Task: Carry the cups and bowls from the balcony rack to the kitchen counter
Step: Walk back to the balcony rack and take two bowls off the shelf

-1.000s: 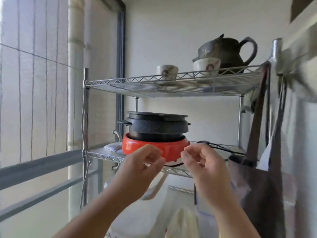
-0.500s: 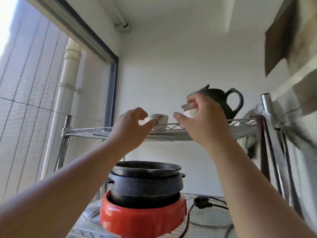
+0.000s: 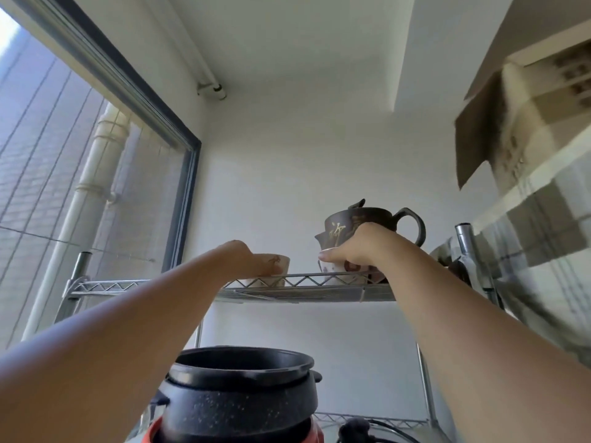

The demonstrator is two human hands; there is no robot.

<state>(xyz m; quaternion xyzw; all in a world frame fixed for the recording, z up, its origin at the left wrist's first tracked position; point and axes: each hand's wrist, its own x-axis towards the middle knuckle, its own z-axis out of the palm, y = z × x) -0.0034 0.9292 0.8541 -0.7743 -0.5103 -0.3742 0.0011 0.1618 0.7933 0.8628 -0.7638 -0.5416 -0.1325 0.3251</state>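
Note:
Two small white cups with reddish marks stand on the top shelf [image 3: 307, 279] of a wire rack. My left hand [image 3: 246, 262] wraps around the left cup [image 3: 279, 266], of which only the right side shows. My right hand [image 3: 355, 247] grips the right cup [image 3: 335, 268] from above, fingers over its rim. Both cups rest on the shelf. Behind the right cup stands a dark brown teapot [image 3: 374, 223] with gold lettering.
A black pot [image 3: 240, 388] sits on a red cooker [image 3: 153, 433] on the shelf below, under my arms. A window and a white drainpipe [image 3: 92, 193] are at left. Checked cloth [image 3: 543, 235] and a cardboard box [image 3: 518, 123] hang at right.
Both hands rose from in front of the red cooker to the top shelf and closed on the two cups. The view tilted upward.

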